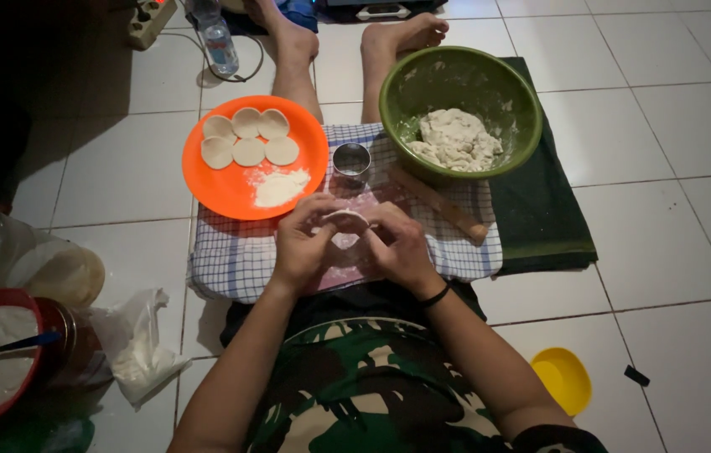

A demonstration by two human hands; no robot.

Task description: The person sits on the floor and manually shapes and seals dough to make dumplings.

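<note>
Both hands, left hand [303, 243], right hand [397, 246], fingertips pinching one round dough disc [345, 221]

The plate [230, 189] is bright orange; the dough rounds [249, 138] and flour heap [280, 186] on it are pale cream. The bowl [490, 88] is olive green, holding off-white dough [456, 138]. The cloth [238, 256] carries a blue-on-white check. The mat [544, 218] is dark green. The small lid [563, 377] is yellow. The person's clothing [364, 386] shows green-black camouflage. The floor tiles [666, 126] are white.
</note>
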